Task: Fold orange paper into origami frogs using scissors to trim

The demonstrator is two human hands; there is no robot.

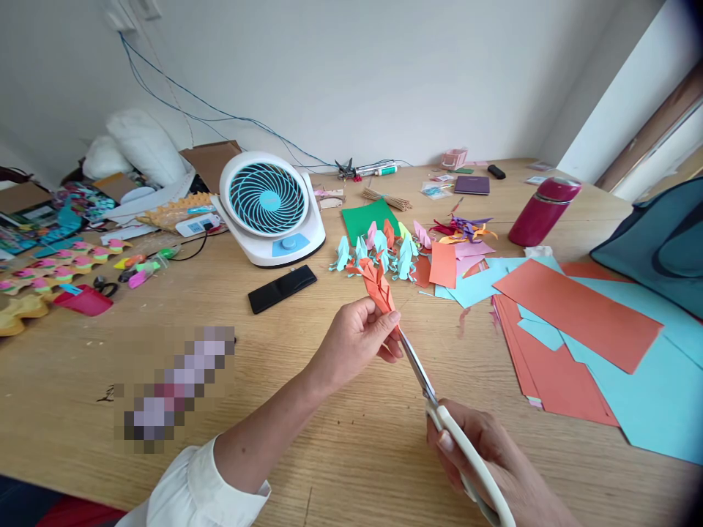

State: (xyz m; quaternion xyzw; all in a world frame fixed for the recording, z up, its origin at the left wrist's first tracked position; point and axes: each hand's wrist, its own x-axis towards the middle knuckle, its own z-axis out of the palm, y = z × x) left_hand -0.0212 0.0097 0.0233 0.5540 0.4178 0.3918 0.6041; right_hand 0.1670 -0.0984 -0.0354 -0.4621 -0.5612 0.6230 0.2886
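My left hand (pixel 362 331) pinches a folded orange paper figure (pixel 378 285) between thumb and fingers, above the middle of the table. Wrapped round the white handles of a pair of scissors (pixel 444 421) is my right hand (pixel 488 454). The scissor blades point up and to the left, and their tips reach the lower end of the orange paper by my left fingers. Whether the blades touch the paper cannot be made out. Just beyond stand several small folded paper figures (pixel 405 258) in light blue, pink, orange and yellow-green.
A white and blue fan (pixel 266 201) stands at the back left, with a black phone-like slab (pixel 282 288) before it. Orange sheets (pixel 579 311) and light blue sheets (pixel 653 410) cover the right side. A magenta flask (pixel 541 214) and a teal bag (pixel 653 241) stand behind.
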